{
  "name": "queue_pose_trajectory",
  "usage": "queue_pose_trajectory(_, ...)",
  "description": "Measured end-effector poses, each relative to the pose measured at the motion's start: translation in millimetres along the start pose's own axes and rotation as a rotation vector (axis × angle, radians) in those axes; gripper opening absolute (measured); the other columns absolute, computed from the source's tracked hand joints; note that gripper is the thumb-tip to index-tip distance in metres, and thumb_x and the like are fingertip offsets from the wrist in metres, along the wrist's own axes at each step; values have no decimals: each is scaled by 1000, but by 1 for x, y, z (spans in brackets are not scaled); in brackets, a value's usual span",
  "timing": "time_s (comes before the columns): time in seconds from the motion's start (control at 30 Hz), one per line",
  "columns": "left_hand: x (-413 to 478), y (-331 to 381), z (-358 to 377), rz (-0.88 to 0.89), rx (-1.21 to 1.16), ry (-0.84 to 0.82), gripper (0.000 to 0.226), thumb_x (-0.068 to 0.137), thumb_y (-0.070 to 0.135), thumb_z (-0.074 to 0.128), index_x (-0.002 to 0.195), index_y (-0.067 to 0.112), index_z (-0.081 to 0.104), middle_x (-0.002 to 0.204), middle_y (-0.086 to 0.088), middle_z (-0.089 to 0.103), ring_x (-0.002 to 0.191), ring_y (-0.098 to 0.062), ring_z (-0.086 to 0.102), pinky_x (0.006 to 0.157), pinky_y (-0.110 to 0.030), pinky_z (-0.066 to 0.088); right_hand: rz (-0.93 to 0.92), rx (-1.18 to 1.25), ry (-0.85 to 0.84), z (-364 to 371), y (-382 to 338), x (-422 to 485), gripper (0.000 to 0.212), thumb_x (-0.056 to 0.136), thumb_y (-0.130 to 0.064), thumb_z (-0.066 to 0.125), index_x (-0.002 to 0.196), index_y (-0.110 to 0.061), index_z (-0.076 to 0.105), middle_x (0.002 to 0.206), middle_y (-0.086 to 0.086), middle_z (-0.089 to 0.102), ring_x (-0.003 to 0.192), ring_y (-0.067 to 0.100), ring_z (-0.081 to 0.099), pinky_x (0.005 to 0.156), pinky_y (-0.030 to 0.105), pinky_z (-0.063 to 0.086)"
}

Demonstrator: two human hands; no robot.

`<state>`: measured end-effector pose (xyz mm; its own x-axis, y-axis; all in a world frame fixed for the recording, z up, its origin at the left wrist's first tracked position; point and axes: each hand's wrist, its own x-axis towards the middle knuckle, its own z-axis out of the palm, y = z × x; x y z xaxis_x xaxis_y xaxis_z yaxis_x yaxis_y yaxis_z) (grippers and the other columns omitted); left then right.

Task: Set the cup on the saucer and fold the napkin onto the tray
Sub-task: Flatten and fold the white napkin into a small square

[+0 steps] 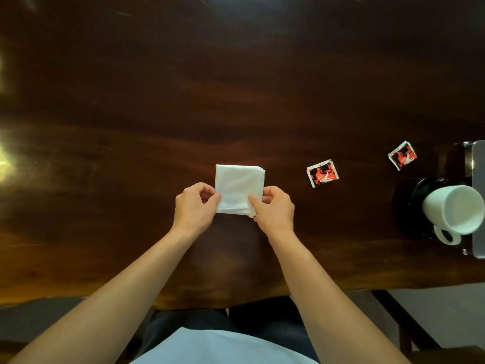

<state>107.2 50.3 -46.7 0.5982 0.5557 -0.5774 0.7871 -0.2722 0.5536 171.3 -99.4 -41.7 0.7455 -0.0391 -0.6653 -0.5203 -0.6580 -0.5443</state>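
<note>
A white napkin (pixel 237 187), folded into a small square, lies on the dark wooden table in front of me. My left hand (pixel 193 207) pinches its near left edge and my right hand (pixel 274 210) pinches its near right corner. At the far right a white cup (pixel 452 207) stands on a black saucer (pixel 412 203), its handle pointing toward me. Right of the cup is the edge of a grey tray (pixel 478 158), mostly cut off by the frame.
Two red-and-black sachets lie on the table, one (pixel 322 173) right of the napkin and another (pixel 402 155) farther right near the tray. The table's front edge (pixel 236 300) runs just above my lap. Bright glare sits at the left.
</note>
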Motion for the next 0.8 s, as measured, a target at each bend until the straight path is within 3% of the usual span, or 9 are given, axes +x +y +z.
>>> queue_pose_trajectory(0.17, -3, -5, 2, -23, -101, -54, 12, 101, 30, 57, 102, 18, 62, 92, 0, 69, 84, -16, 67, 74, -37, 60, 4, 35, -62, 1, -3, 1, 19, 96, -32, 63, 113, -22, 61, 103, -3, 67, 89, 13, 68, 73, 30, 62)
queue_pose_trajectory(0.27, -3, -8, 1, 8, -126, -79, 8, 99, 25, 61, 96, 19, 58, 89, -3, 69, 82, -17, 69, 67, -31, 59, 17, 14, -101, 0, -1, 1, 17, 97, -27, 62, 110, -24, 52, 109, 0, 64, 92, 13, 65, 76, 32, 62)
queue_pose_trajectory(0.37, -2, -12, 2, 141, -17, -67, 8, 95, 21, 66, 96, 20, 58, 85, 1, 66, 76, -17, 65, 63, -24, 51, -61, -174, -87, -5, -3, 1, 30, 92, -24, 68, 115, -23, 49, 108, 1, 62, 92, 13, 63, 67, 23, 55)
queue_pose_trajectory(0.47, -6, -7, 5, 303, 126, -11, 26, 91, 12, 69, 113, 16, 56, 102, 0, 59, 86, -15, 60, 68, -20, 49, -170, -384, -18, -10, -7, 0, 59, 86, -19, 74, 138, -20, 45, 122, 2, 56, 112, 17, 57, 84, 30, 53)
queue_pose_trajectory(0.57, -3, 0, 11, 591, 413, 122, 59, 82, 7, 73, 137, 6, 50, 133, -15, 51, 122, -31, 52, 95, -40, 54, -422, -383, 112, -5, -14, -2, 61, 90, -12, 69, 146, -14, 43, 139, 4, 51, 132, 20, 46, 103, 33, 47)
queue_pose_trajectory(0.63, 3, 6, 18, 706, 507, 97, 64, 90, 18, 65, 147, 5, 40, 152, -20, 40, 144, -37, 35, 114, -47, 38, -617, -414, 134, 6, -18, 3, 56, 94, -8, 63, 147, -8, 44, 150, 10, 47, 146, 25, 34, 115, 39, 39)
queue_pose_trajectory(0.7, 13, 7, 24, 748, 596, 13, 63, 101, 31, 45, 156, 5, 26, 164, -19, 25, 154, -34, 16, 123, -48, 20, -735, -535, 81, 19, -17, 14, 53, 102, -16, 52, 152, -9, 37, 160, 12, 35, 154, 29, 17, 123, 46, 25)
queue_pose_trajectory(0.8, 29, -18, 24, 705, 794, -67, 68, 104, 46, 13, 159, 8, -1, 169, -13, -1, 156, -26, -6, 127, -48, 5, -757, -841, -66, 29, 3, 28, 59, 109, -40, 22, 160, -15, 7, 169, 6, 1, 154, 25, -13, 125, 53, 5)
